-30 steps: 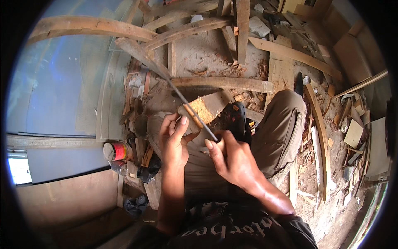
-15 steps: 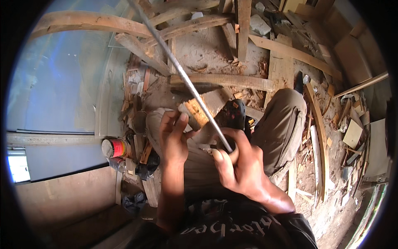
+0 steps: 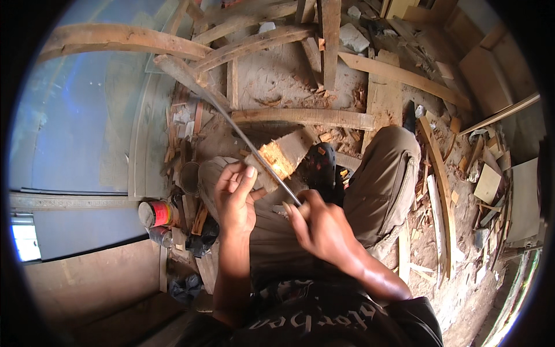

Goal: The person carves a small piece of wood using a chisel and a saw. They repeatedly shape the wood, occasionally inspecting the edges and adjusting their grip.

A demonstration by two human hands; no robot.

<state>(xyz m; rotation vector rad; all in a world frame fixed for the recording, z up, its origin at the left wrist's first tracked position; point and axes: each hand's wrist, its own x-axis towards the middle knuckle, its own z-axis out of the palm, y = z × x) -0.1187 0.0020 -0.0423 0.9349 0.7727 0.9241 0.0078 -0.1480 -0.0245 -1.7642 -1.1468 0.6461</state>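
Note:
My left hand [image 3: 234, 196] grips the near end of a short pale wooden block [image 3: 283, 155] that rests over my knee. My right hand [image 3: 321, 225] is closed on the handle of a long thin metal blade [image 3: 243, 134]. The blade runs up and to the left from that hand and crosses the block's near face, where the wood shows fresh orange-yellow. Both hands sit close together, just above my lap.
Curved wooden planks [image 3: 300, 117] and offcuts lie across the sandy floor ahead and to the right. A red tin [image 3: 155, 213] stands at my left beside a dark tin [image 3: 188, 176]. A blue board [image 3: 75, 133] fills the left side. My bent leg [image 3: 381, 185] reaches right.
The blade swung up steeply half a second ago and has come back down, lying flatter across the block. My left hand has stayed on the block throughout.

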